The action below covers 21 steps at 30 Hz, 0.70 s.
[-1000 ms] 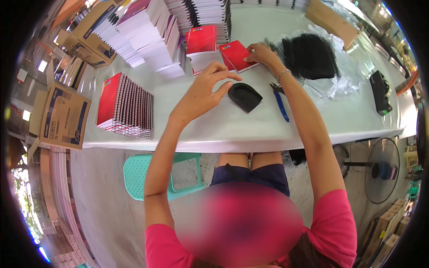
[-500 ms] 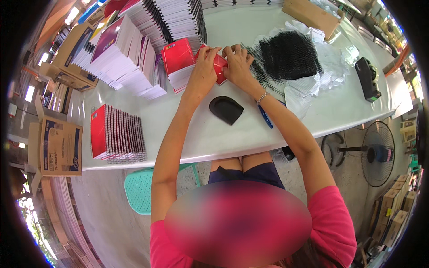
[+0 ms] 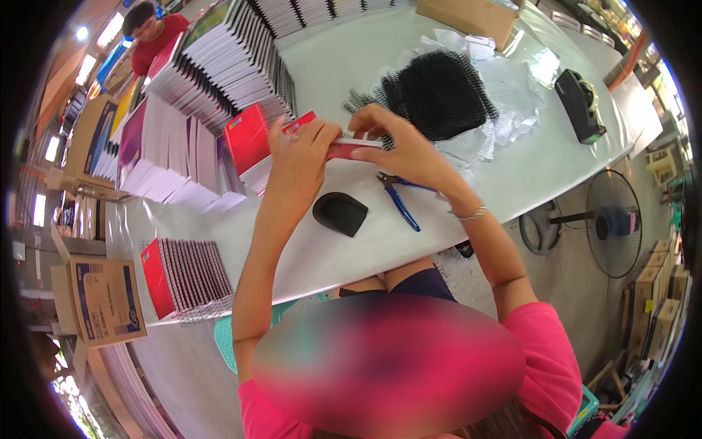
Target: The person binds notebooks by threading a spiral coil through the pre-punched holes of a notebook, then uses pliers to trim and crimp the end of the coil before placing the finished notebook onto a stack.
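Between my hands a small red-covered notebook [image 3: 342, 151] is held tilted up off the table, its white page edge showing. My left hand [image 3: 301, 155] grips its left side with closed fingers. At its right end, my right hand [image 3: 401, 150] holds it between thumb and bent fingers. Whether a coil is in that hand I cannot make out. Behind my left hand lie a stack of red-covered booklets [image 3: 247, 137] and another red cover [image 3: 298, 121]. Blue-handled pliers [image 3: 401, 207] lie below my right hand, beside a black rounded pad [image 3: 339, 213].
Black plastic coils [image 3: 439, 95] are heaped on crumpled white paper [image 3: 515, 95]. Tall notebook stacks [image 3: 238, 62] fill the back left; red coil-bound notebooks [image 3: 191, 274] stand near the left edge. A tape dispenser [image 3: 580, 108], cardboard box [image 3: 108, 300] and fan [image 3: 613, 223] surround the table. Another person [image 3: 157, 36] is beyond.
My view has shifted, bringing another person into sight at the far left. The red notebook has been lifted and tilted, with its page edge now showing. The pliers are now less covered by my right arm.
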{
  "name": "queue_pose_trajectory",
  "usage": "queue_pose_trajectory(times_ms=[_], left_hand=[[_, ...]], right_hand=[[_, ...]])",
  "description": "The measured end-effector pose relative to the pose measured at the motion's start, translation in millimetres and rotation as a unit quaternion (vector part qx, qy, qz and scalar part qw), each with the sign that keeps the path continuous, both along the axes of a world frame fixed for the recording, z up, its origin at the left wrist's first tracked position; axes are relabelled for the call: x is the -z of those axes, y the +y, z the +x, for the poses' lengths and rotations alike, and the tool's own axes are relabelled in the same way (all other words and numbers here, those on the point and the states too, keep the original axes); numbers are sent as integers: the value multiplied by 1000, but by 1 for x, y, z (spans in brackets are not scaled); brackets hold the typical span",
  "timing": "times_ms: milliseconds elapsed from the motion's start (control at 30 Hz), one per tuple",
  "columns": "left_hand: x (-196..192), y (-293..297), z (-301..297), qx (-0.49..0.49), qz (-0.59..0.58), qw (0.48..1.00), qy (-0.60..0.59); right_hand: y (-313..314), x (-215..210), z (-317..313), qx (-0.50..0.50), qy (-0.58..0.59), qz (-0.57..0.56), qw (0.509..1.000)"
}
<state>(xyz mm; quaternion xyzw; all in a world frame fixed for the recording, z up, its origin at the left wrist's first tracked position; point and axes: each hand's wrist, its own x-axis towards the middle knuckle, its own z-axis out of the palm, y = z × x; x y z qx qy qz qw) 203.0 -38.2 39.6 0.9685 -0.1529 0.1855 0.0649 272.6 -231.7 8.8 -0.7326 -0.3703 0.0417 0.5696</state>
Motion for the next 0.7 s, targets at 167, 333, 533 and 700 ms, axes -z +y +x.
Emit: queue_pose_trajectory(times_ms=[167,333,533,700], left_hand=[[-25,7,-58,-26,-66,997,35],[-5,19,-126,-128,-93,981,110],[34,8,-164,-259,-108,949,145],[55,-6,-165,-295,-103,947,81]], right_hand=[[-127,-5,88,230,-52,77,969],[-234,78,191,349,-26,-208,913],[-223,105,225,249,-11,-287,925],[-220,101,229,231,101,-299,920]])
